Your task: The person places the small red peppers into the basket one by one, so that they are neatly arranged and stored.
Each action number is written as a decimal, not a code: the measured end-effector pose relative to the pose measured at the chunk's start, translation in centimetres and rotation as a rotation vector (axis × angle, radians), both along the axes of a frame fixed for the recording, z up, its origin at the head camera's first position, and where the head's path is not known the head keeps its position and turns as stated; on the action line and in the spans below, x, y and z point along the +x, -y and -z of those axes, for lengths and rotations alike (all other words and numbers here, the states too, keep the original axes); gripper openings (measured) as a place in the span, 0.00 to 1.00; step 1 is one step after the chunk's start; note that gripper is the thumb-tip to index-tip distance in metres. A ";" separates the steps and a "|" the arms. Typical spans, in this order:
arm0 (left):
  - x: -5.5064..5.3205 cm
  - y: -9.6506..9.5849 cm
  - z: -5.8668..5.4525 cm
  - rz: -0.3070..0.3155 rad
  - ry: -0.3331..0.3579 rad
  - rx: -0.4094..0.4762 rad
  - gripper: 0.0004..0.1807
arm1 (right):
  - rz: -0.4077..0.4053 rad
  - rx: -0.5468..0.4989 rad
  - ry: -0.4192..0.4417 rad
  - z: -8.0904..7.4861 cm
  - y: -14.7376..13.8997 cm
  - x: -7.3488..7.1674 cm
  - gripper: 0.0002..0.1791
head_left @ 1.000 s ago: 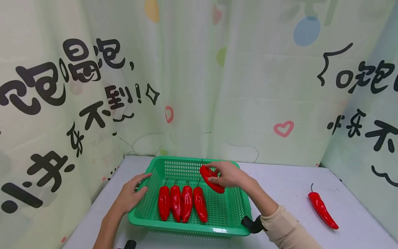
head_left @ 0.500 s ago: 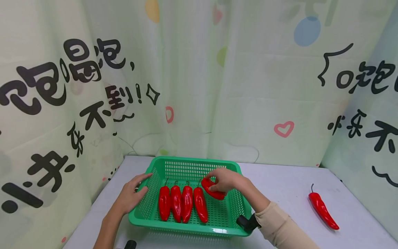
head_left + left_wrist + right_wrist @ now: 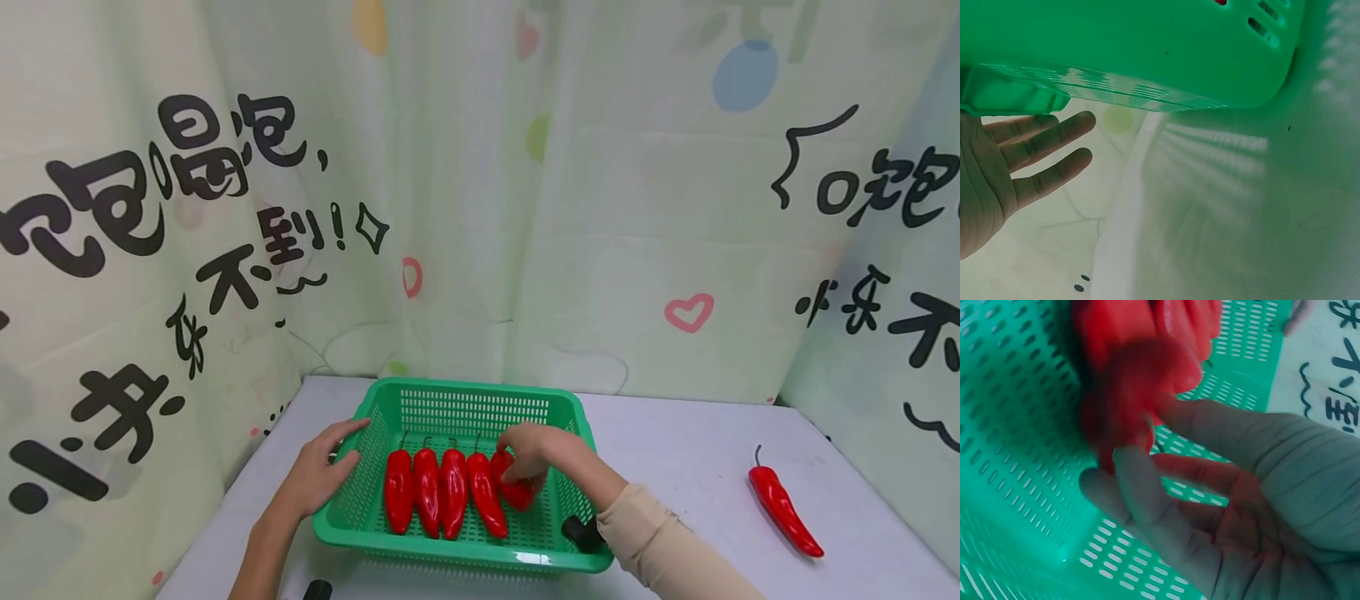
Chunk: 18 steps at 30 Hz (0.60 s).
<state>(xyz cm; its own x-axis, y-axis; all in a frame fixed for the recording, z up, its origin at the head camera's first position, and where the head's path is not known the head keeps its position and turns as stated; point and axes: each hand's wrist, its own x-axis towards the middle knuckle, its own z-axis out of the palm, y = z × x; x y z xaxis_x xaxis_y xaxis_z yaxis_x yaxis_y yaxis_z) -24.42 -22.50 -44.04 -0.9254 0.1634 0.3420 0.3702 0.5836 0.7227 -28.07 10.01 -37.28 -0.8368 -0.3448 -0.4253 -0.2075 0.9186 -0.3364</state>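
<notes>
A green plastic basket (image 3: 442, 553) with slotted walls sits on the white table. Inside, several glossy red peppers (image 3: 453, 492) lie side by side, stems toward the back wall. My right hand (image 3: 531, 450) pinches another red pepper (image 3: 517, 497) between thumb and fingers, low in the basket and just right of that row. Blur softens this pepper (image 3: 1132, 394) in the right wrist view, and the hand partly covers it. At the basket's left rim rests my left hand (image 3: 322, 471), fingers spread. The left wrist view shows that hand's extended fingers (image 3: 1054, 140) beside the green wall.
One more red pepper (image 3: 784, 512) lies on the table (image 3: 675, 467) to the right of the basket. A pale printed curtain (image 3: 600, 250) encloses the back and both sides. A black wrist mount (image 3: 583, 533) on the right arm overlaps the basket's front right corner.
My right hand has lowered into the basket with its pepper, which has turned from slanted to closer in line with the row. The left hand stays at the rim.
</notes>
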 end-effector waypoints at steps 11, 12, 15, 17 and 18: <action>-0.1 -0.2 0.0 0.002 0.006 0.002 0.26 | 0.051 -0.029 0.073 0.4 0.2 0.0 0.34; -0.1 -0.2 0.0 0.003 0.005 -0.002 0.26 | 0.052 -0.026 0.064 0.4 0.2 0.0 0.34; -0.1 -0.1 0.1 0.004 -0.001 -0.009 0.25 | 0.039 -0.014 0.016 -0.1 0.2 0.1 0.35; -0.1 -0.1 0.1 -0.001 -0.001 -0.014 0.25 | 0.019 -0.018 -0.038 -0.4 0.2 0.1 0.34; 0.0 -0.1 0.0 -0.003 -0.001 -0.011 0.25 | 0.005 -0.022 -0.070 -0.5 0.2 0.1 0.34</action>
